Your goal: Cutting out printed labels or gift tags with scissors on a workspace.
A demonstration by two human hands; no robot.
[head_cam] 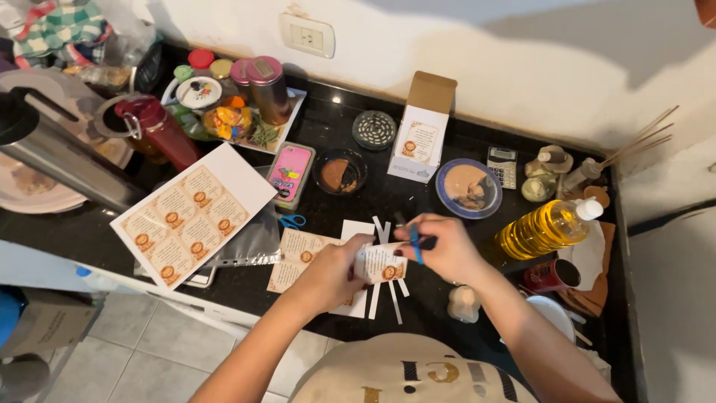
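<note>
Midway, left hand grips small labelled box, right hand pinches blue tool at its top; label sheet beyond left hand w/ stickers uncut.

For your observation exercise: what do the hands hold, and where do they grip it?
Both hands, left hand and right hand, grip a small printed label by its opposite ends.

I stand in a home kitchen: glossy black stone counter, yellow oil bottle on it, spice tins behind.

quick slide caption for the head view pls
Both hands, left hand and right hand, hold a small labelled box over a black counter beside a label sheet.
</note>
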